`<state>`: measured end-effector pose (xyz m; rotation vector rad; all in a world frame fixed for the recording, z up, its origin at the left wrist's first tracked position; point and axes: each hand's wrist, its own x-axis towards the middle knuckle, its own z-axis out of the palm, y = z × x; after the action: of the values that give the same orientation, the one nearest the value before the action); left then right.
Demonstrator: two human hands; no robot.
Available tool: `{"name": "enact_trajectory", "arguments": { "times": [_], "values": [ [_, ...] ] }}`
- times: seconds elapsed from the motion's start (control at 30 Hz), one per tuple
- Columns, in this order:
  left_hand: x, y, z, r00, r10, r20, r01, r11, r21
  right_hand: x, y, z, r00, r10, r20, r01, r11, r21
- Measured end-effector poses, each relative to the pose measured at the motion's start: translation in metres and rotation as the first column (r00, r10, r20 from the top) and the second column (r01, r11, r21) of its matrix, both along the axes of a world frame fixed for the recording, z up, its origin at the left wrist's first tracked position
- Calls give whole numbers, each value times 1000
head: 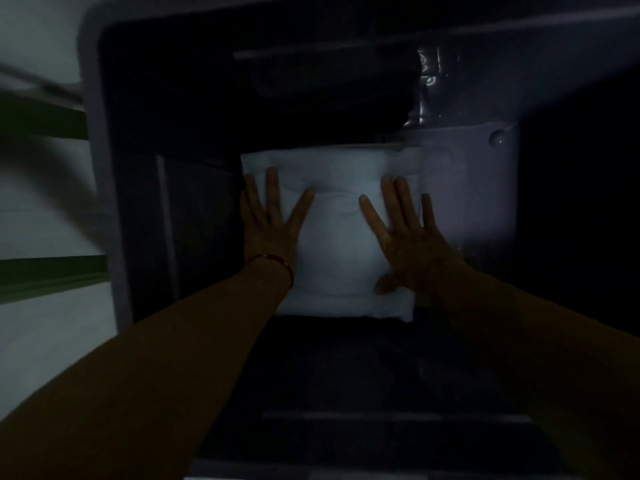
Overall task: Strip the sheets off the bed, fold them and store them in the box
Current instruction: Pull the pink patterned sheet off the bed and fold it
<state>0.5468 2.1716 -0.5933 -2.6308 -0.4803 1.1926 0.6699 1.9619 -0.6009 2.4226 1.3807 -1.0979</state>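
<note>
Evidently both hands, the left hand [268, 220] and the right hand [408, 233], lie flat with fingers spread on the folded white sheet [334, 237], which sits deep inside the dark box [104, 168], probably pressing it down so it packs flat.

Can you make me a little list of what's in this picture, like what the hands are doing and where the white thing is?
white thing: folded sheet, lying inside the box
box: dark box, open at the top
left hand: flat, fingers spread, pressing on the sheet
right hand: flat, fingers spread, pressing on the sheet
left wrist: red bracelet
light: dim, details blurred
</note>
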Motion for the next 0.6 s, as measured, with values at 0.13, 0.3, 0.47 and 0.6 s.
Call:
{"name": "enact_trajectory", "arguments": {
  "times": [0.13, 0.3, 0.47, 0.6],
  "values": [
    [6, 2, 20, 999, 16, -33, -18, 999, -49, 2, 5, 15, 999, -37, -31, 36, 999, -36],
    [-4, -16, 102, 998, 55, -9, -56, 978, -203, 9, -2, 82, 943, -202, -263, 206, 978, -14],
    [4, -49, 230, 941, 320, 109, -257, 887, -383, -9, -27, 197, 851, -417, -320, 471, 875, 112],
    [27, -76, 340, 896, 403, 186, -252, 808, -532, -19, -41, 316, 765, -535, -358, 627, 747, 223]
  ]
}}
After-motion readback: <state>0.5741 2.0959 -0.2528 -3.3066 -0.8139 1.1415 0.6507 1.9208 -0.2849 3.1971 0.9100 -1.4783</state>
